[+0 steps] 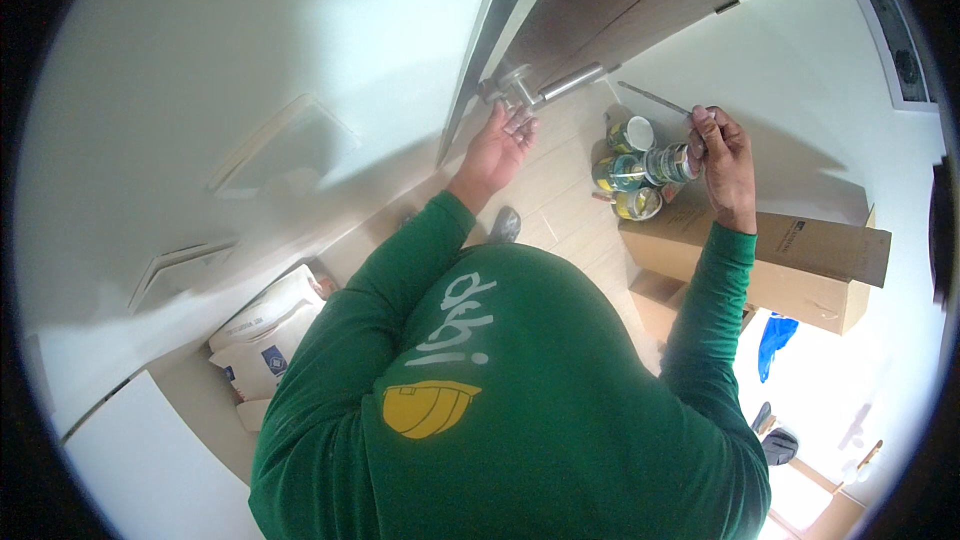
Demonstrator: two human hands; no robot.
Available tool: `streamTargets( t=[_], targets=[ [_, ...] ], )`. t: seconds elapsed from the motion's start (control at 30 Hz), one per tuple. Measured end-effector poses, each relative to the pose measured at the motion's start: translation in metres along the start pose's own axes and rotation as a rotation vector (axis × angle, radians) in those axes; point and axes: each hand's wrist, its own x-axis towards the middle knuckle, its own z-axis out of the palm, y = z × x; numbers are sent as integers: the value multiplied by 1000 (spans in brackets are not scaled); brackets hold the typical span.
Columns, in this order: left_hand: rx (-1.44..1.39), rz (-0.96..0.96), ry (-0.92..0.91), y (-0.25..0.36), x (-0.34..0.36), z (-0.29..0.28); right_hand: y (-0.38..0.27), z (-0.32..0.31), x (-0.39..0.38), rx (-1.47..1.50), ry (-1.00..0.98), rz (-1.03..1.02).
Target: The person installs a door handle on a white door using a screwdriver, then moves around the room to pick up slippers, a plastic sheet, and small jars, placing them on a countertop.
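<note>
Open room: pale floor (560,190) between metal door handle (570,83) and cardboard box (770,270). Left hand (495,152): at the handle, fingers curled; I cannot tell whether they grip. Right hand (728,155), well apart: pinching a thin rod (652,96), near end hidden from me by fingers. Obstacles: grouped cans (624,172) near the right hand; white sack (262,350), partly covered by green sleeve (325,370).

Pale wall (190,60) spans 9 to 11 o'clock, soft shadows across it; white wall (775,55) at 2 o'clock carries a dark-centred framed panel (898,40). Floor (568,210) near centre: light beige, jointed. Flat white surface (150,460) at 8 o'clock; strong glare at 4.
</note>
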Motion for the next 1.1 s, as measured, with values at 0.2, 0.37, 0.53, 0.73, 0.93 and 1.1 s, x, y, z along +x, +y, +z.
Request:
streamTargets(
  t=[0.2, 0.37, 0.53, 0.73, 0.93, 1.1],
  targets=[
    [463, 129, 226, -2, 3, 13, 6, -6, -1, 55, 56, -9],
    [156, -92, 97, -1, -11, 11, 18, -13, -5, 104, 92, 26],
    [-149, -112, -115, 0, -7, 4, 33, -18, -12, 108, 115, 56],
    [-264, -136, -80, -2, -2, -1, 46, -27, -17, 188, 130, 76],
    [-127, 45, -150, -5, 5, 4, 50, -33, -22, 276, 128, 96],
    [297, 241, 214, -11, 9, 11, 52, -30, -19, 293, 145, 96]
  ],
)
